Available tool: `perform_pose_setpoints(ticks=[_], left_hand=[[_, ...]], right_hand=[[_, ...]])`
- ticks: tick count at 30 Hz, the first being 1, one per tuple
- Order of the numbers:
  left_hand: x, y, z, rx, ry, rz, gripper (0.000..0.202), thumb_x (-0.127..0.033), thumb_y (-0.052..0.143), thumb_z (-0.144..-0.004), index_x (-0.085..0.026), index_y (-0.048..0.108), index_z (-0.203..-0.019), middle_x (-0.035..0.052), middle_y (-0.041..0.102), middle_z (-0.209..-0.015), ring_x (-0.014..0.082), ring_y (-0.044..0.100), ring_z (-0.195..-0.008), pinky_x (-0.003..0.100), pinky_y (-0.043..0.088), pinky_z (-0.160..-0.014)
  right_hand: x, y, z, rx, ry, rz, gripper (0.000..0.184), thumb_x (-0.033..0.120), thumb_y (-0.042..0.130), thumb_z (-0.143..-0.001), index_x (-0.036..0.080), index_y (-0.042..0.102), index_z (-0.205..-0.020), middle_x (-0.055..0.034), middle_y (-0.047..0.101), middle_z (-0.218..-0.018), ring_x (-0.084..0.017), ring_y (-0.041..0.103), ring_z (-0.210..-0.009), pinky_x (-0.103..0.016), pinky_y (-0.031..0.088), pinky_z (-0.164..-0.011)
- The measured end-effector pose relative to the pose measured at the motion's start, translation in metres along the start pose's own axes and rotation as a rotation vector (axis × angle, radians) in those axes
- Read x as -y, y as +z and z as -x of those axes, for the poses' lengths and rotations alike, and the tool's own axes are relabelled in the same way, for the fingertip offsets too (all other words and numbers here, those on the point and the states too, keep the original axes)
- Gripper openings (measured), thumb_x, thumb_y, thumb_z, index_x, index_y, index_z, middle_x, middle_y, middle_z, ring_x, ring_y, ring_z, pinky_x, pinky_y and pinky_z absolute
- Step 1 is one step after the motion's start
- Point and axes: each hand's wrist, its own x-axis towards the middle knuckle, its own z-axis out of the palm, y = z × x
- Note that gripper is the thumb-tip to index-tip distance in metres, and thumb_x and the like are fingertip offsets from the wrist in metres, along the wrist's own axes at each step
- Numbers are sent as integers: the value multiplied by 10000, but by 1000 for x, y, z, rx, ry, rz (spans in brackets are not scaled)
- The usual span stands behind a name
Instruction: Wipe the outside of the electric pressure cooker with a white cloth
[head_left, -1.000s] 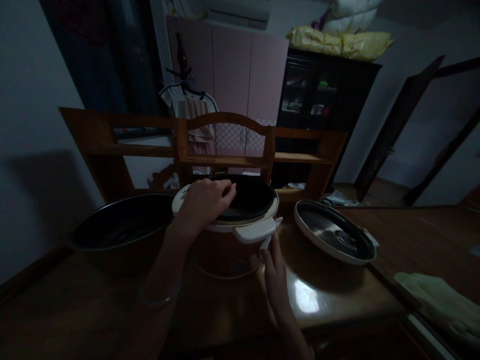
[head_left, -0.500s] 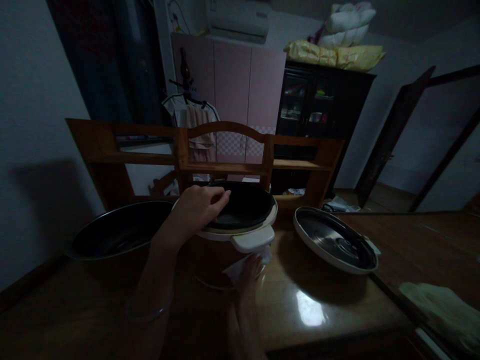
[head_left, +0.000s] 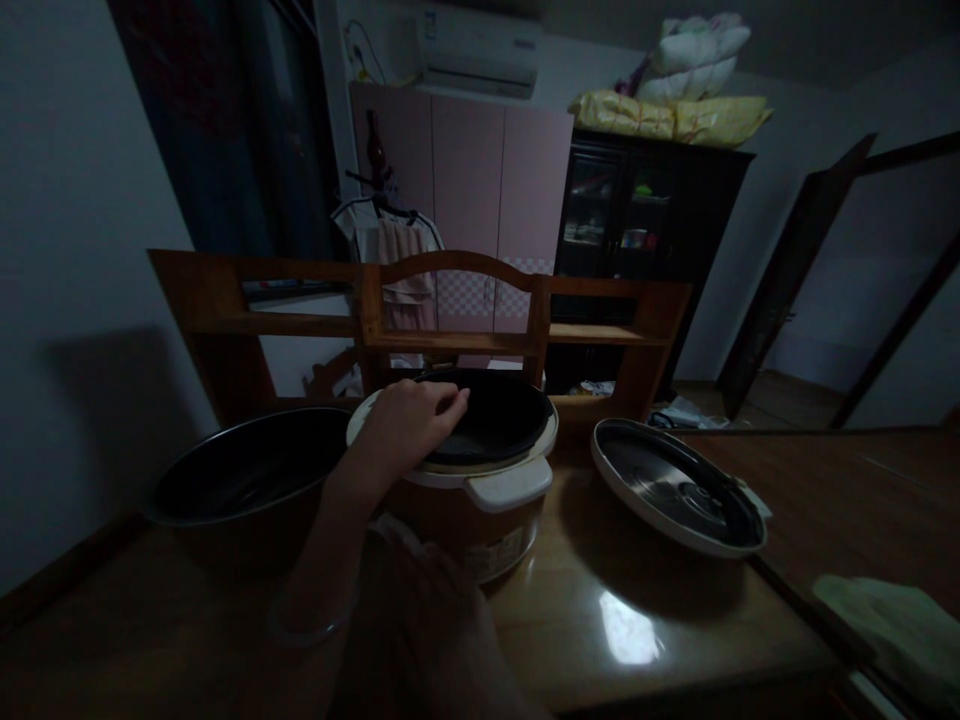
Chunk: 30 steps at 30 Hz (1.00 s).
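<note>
A rice cooker with a brown body, white rim and white front handle stands on the table, its top uncovered and dark inside. My left hand is closed over the left part of its rim, fingertips partly hidden. Against the lower front of the body, my right hand presses a white cloth; it is dim and slightly blurred there. To the left sits a large black inner pot. The round lid lies upside down on the right, its metal inside facing up.
A wooden shelf rack runs along the back of the table. Pale green fabric lies at the lower right. Farther off are a pink wardrobe, a dark cabinet and an open door.
My right hand has moved left across the cooker's front with the cloth, uncovering a label at the lower right. My left hand keeps its place on the rim. The view has shifted slightly.
</note>
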Motion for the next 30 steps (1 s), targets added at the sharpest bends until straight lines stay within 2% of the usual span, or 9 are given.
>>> perform_pose_setpoints(ticks=[4, 8, 11, 15, 18, 21, 25, 30], left_hand=[[0, -2, 1, 20, -3, 25, 470, -458, 385, -1017, -223, 744, -826, 83, 769, -780, 222, 720, -757, 321, 399, -682], [-1, -5, 2, 12, 3, 44, 458, -442, 392, -1018, -218, 751, -842, 84, 773, -802, 221, 723, -781, 318, 402, -689], [-1, -5, 3, 5, 13, 45, 453, -435, 397, -1020, -219, 751, -838, 81, 769, -795, 226, 722, -774, 320, 394, -673], [-1, -5, 3, 9, -2, 15, 472, -443, 379, -1028, -220, 761, -862, 90, 768, -798, 247, 727, -777, 336, 389, -669], [-2, -6, 4, -5, -15, -7, 483, -452, 370, -1031, -220, 755, -855, 93, 771, -803, 257, 730, -778, 350, 397, -676], [-3, -7, 5, -6, -11, -1, 482, -450, 372, -1032, -215, 747, -841, 91, 779, -828, 248, 732, -785, 352, 414, -689], [-4, -6, 4, -3, -15, -5, 480, -445, 377, -1030, -206, 744, -836, 95, 782, -841, 239, 731, -791, 350, 424, -699], [0, -9, 5, 3, -4, 69, 468, -440, 406, -1023, -200, 731, -787, 76, 755, -745, 218, 710, -725, 323, 398, -660]], right_hand=[[-1, -10, -8, 26, -42, -40, 712, 35, 405, -936, 194, 267, -1616, -14, 291, -1681, -160, 258, -1560, -334, 313, -1274], [-7, -4, -3, 23, -31, -43, 762, -22, 395, -900, 213, 272, -1615, -9, 415, -1622, -155, 390, -1503, -328, 364, -1250], [-15, -2, 3, 59, -51, -19, 768, -19, 392, -897, 190, 245, -1622, -23, 430, -1608, -162, 449, -1468, -330, 371, -1245], [-22, -17, 11, 56, -47, 24, 862, -66, 358, -817, 124, 154, -1632, -39, 336, -1648, -164, 364, -1516, -317, 379, -1237], [-27, -33, 23, 13, -9, 79, 907, -85, 333, -767, 108, 137, -1631, -58, 314, -1658, -191, 262, -1559, -373, 370, -1248], [-33, -42, 36, -41, 74, 147, 910, -68, 329, -758, 109, 144, -1631, -80, 308, -1663, -228, 230, -1570, -437, 361, -1250], [-39, -43, 41, -14, 73, 151, 933, -39, 348, -746, 121, 121, -1637, -87, 300, -1668, -246, 244, -1567, -464, 385, -1234], [-36, -38, 37, 61, 111, 179, 956, -42, 394, -733, 108, 119, -1637, -95, 239, -1689, -293, 225, -1572, -518, 409, -1218]])
